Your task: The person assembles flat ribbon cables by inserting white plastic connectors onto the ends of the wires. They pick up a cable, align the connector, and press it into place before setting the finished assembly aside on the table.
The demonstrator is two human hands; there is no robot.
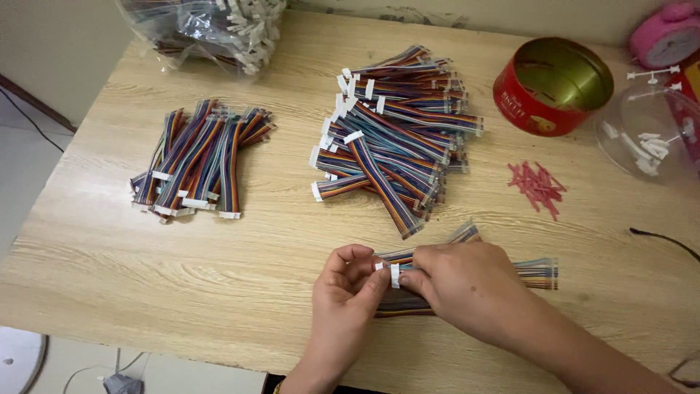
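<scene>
Ribbon cables (pixel 536 271), a small multicoloured bundle, lie at the near table edge, roughly 6 o'clock, under both hands. Left hand (pixel 348 286) curled closed, fingertips pinching the white connector ends (pixel 394 274); right hand (pixel 467 286) closed over the bundle's middle, thumb and forefinger on the same white ends. Wooden table (pixel 255 277) beneath. Loose red ties (pixel 538 187) at 3 o'clock. Large heap of cables (pixel 394 138) at 12 o'clock; smaller sorted stack (pixel 197 160) at 10 o'clock. Red round tin (pixel 551 86) at 2 o'clock, clear plastic lid (pixel 645 131) beside it. Clear bag of parts (pixel 211 29) far, at 11 o'clock.
</scene>
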